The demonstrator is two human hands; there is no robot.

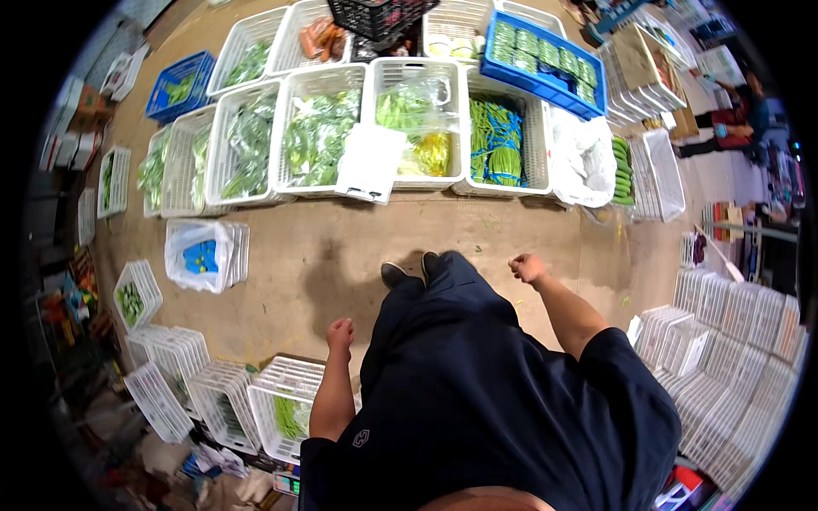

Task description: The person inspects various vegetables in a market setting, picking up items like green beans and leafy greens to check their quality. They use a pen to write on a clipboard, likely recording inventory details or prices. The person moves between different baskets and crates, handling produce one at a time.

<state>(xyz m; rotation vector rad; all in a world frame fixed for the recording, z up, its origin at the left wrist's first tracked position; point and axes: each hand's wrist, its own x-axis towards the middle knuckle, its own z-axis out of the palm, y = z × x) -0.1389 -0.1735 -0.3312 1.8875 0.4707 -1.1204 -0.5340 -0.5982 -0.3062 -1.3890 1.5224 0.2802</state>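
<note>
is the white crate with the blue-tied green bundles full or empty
Not empty: blue-tied green bundles lie in the white crate. How full, cannot tell; the blue crate hides its back.

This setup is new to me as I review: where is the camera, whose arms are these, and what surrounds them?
There is no machine here, just a person wearing a dark short-sleeved shirt. The only picture comes from a wide fisheye camera on that person's head, looking down, so straight edges bend. The bare left hand and bare right hand hang above the brown floor; nothing shows held in either. Ahead stand rectangular white plastic crates, many with leafy green vegetables. A rectangular blue plastic crate of green bundles sits toward the right.
</note>
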